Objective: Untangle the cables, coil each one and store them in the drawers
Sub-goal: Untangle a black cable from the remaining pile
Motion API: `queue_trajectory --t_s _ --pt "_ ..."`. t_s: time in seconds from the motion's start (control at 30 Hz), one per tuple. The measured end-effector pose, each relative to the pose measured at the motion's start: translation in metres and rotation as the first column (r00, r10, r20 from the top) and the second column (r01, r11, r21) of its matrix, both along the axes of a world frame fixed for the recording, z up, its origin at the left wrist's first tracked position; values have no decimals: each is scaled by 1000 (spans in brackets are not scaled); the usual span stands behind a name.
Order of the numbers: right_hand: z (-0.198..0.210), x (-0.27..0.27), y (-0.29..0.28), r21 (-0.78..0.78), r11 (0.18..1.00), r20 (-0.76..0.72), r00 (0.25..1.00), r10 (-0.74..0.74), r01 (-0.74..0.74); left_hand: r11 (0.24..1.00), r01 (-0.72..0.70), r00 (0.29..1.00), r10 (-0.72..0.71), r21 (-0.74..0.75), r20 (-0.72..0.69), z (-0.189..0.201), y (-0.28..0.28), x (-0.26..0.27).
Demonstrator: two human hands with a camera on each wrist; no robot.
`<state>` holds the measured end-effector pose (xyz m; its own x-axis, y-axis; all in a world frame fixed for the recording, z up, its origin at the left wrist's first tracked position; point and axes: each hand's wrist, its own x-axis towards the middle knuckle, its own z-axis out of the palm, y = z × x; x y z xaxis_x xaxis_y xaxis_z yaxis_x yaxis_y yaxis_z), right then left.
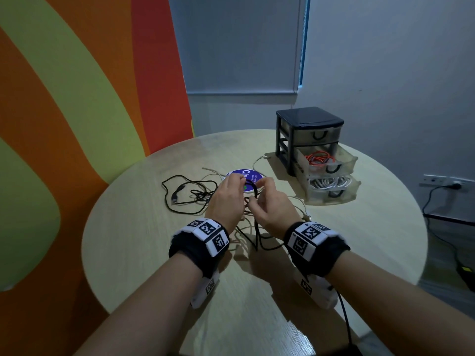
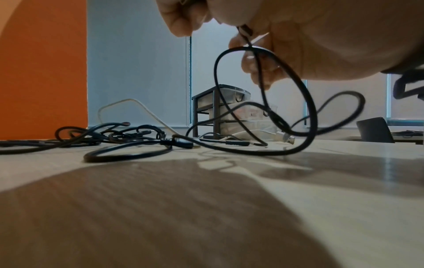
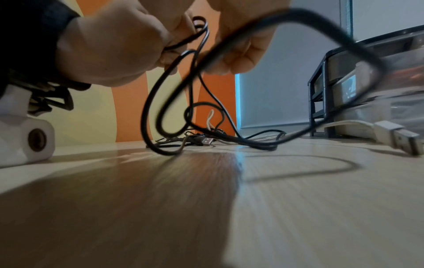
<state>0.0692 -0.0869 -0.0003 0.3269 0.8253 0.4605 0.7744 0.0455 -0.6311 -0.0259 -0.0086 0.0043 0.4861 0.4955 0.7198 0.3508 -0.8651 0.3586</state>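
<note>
Left hand point(image 1: 229, 199) and right hand point(image 1: 270, 206) raised over the round wooden table point(image 1: 144, 253), both pinching a black cable point(image 2: 305, 112) whose loops hang to the tabletop, tangled black and white cables point(image 1: 190, 194) beside them, drawer unit point(image 1: 308, 134) behind with two drawers open, orange cable point(image 1: 318, 158) coiled in the middle one

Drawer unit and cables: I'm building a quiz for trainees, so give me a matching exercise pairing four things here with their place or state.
Things:
1. orange cable
2. white cable
3. top drawer
4. black cable

Place or state:
A. pushed in
B. pinched by the left hand and right hand above the table
C. coiled in the open middle drawer
D. coiled in the open bottom drawer

Pairs: 1-C, 2-D, 3-A, 4-B
</note>
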Motion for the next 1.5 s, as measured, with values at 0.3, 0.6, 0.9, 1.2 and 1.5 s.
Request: queue_trajectory --t_s 0.3,0.6,0.9,1.2,1.5 --pt "5 1 -1 -35 999 35 999 -33 34 993 101 991 -94 68 -97 3 -8 -1" --pt "1 -4 -5 -51 990 -79 989 124 -129 996 61 992 -68 -72 -103 4 -8 -4" --pt "-2 -4 -2 -356 901 -120 968 220 -248 984 -57 998 57 -170 -6 7 -8 -6" --pt "-3 5 -2 -344 937 9 999 -51 51 984 -152 987 155 -92 33 8 -9 -7" --pt "-10 13 1 -600 781 125 985 -123 174 965 -251 967 253 -73 19 1 0 -6"
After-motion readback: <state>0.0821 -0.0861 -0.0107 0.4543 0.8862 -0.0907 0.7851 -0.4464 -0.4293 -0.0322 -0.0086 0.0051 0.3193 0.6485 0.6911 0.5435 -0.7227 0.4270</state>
